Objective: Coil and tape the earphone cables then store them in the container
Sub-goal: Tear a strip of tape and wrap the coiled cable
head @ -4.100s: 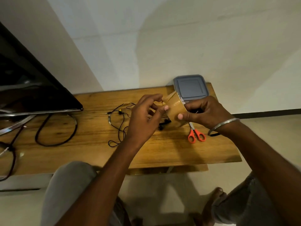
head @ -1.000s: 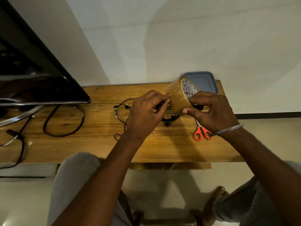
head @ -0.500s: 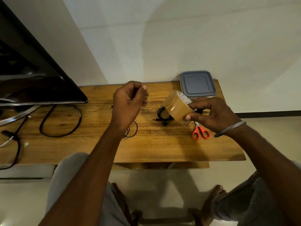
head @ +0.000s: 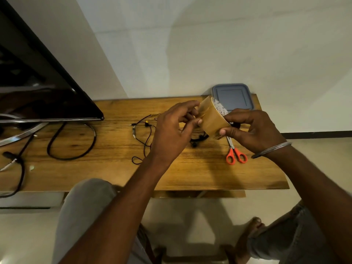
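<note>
- Left hand (head: 171, 132) is back at the tape roll (head: 211, 119), down from its raised spot half a second ago; thumb and fingers (head: 198, 122) pinch the roll's near rim.
- Right hand (head: 255, 130) holds the roll above the surface (head: 114, 168), fingers clamped round it.
- Loose earphone cable (head: 146, 123) lies mid-surface; bundled cable (head: 199, 138) lies just under the roll.
- Container (head: 233, 96), lid on, sits at the far right corner; scissors (head: 236, 155) lie near the right edge.

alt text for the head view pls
A person's right hand holds a roll of brown tape while the left hand picks at it. Earphone cables, orange scissors and a lidded container lie on a wooden table.
</note>
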